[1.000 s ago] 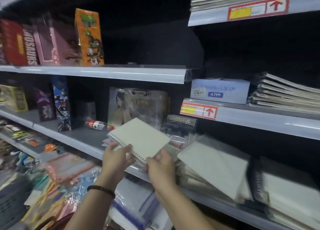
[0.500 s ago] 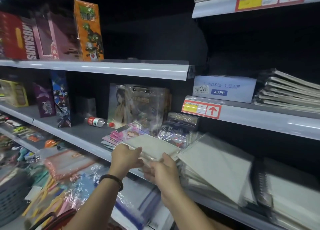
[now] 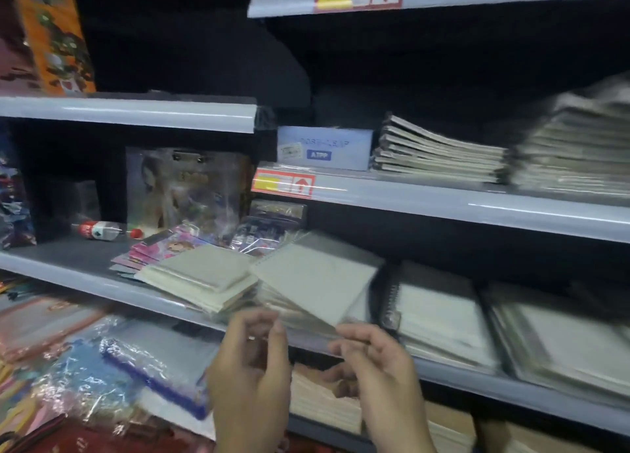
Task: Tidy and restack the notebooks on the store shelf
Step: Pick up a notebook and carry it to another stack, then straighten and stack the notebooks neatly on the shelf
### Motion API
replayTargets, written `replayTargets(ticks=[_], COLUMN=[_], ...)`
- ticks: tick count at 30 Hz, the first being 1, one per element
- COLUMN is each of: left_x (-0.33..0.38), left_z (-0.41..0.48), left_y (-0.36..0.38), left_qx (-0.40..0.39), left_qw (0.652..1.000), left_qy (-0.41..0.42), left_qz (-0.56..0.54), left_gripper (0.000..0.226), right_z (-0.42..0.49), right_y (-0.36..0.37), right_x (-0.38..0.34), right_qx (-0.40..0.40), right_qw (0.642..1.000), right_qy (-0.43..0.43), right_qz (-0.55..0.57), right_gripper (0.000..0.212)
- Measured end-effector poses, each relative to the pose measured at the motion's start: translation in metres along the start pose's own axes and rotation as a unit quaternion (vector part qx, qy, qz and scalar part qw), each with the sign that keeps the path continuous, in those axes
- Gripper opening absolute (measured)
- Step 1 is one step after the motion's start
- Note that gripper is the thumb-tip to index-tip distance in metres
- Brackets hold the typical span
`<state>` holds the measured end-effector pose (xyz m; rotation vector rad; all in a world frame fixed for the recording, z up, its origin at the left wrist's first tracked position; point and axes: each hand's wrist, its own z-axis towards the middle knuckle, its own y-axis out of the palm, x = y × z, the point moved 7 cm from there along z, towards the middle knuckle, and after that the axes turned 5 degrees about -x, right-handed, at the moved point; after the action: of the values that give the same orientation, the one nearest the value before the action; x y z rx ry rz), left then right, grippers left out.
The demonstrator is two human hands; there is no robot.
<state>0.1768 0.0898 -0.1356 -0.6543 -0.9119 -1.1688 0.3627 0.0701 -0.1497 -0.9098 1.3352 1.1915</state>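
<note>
Grey notebook (image 3: 317,282) lies tilted on a stack (image 3: 279,304). The left hand (image 3: 252,360) is loosely curled and empty. The right hand (image 3: 375,360) is at the notebook's corner, but I cannot tell if it grips.

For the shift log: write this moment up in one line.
left hand empty, fingers loose | right hand at corner of tilted notebook, grip unclear | small notebook stack lies on shelf

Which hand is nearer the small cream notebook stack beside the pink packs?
Left. The left hand hovers just in front of the small cream notebook stack; the right hand is farther right, by the tilted notebook.
</note>
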Motion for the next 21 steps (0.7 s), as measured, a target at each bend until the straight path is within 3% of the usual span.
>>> replayTargets(ticks=[2, 5, 10, 14, 17, 21], left_x=[0.001, 0.005, 0.007, -0.003, -0.008, -0.017], left_z=[-0.026, -0.055, -0.065, -0.053, -0.052, -0.055], left_y=[0.037, 0.098, 0.172, 0.214, 0.242, 0.265], left_qx=[-0.033, -0.148, -0.303, -0.343, -0.387, -0.425], left_qw=[0.999, 0.988, 0.943, 0.898, 0.843, 0.795], left_qy=[0.01, 0.038, 0.106, 0.142, 0.162, 0.18], left_qz=[-0.024, 0.005, 0.092, 0.235, 0.335, 0.394], left_gripper=[0.012, 0.015, 0.035, 0.046, 0.056, 0.061], right_z=[-0.008, -0.016, -0.021, -0.016, -0.013, -0.01], right_y=[-0.044, -0.109, -0.176, -0.193, -0.197, -0.205], right_x=[-0.002, -0.001, 0.006, 0.017, 0.022, 0.027], right_qx=[0.046, 0.114, 0.172, 0.16, 0.165, 0.176], right_qw=[0.999, 0.993, 0.984, 0.982, 0.981, 0.98], right_qy=[-0.006, -0.005, 0.048, 0.1, 0.101, 0.09], right_qz=[-0.02, -0.034, -0.02, -0.005, 0.002, -0.008], right_gripper=[0.023, 0.026, 0.027, 0.039, 0.049, 0.065])
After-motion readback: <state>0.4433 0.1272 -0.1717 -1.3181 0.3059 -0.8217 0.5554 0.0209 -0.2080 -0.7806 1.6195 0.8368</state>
